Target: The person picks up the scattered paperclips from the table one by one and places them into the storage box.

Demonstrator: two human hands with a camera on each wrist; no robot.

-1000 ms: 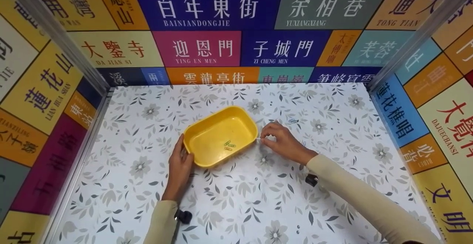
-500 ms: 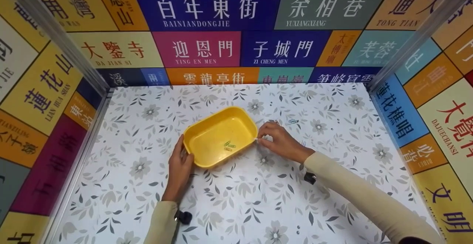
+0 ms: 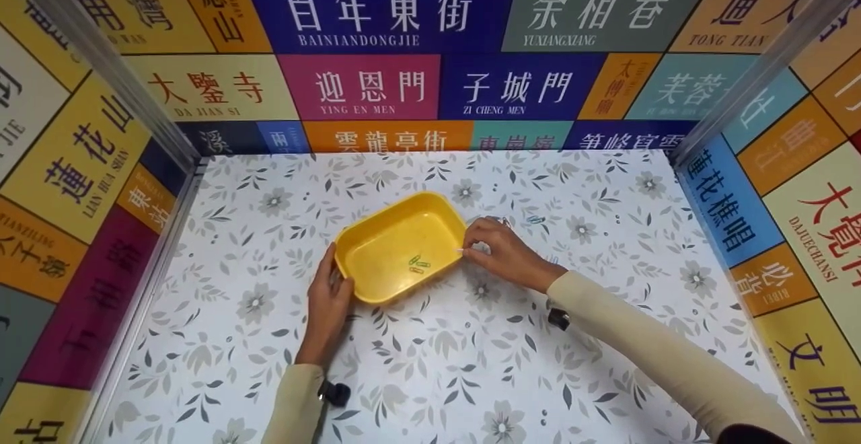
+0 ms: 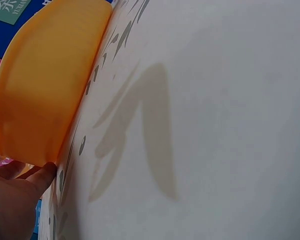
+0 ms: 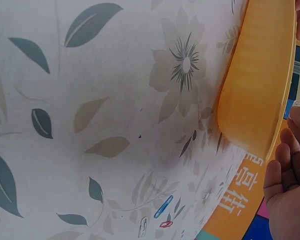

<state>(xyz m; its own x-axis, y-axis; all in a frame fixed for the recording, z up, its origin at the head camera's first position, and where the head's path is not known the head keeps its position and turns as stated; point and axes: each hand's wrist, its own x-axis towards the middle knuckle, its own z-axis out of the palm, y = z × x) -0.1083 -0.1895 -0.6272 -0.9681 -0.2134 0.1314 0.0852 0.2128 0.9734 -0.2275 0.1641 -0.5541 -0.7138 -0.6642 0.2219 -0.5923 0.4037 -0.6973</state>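
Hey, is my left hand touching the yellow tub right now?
Touching. The left wrist view shows it: a fingertip of your left hand meets the lower edge of the yellow tub, without a gap.

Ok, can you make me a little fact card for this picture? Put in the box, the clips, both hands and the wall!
Box: yellow box, no lid, on a flowery table
Clips in box: two green clips and an orange clip
Clips on table: at least a blue clip, a red clip and a white clip
Left hand: left hand rests against the box's left end
Right hand: right hand pinches a small pale thing by the box's right end; too tiny to name
Wall: back wall of colourful panels with big writing
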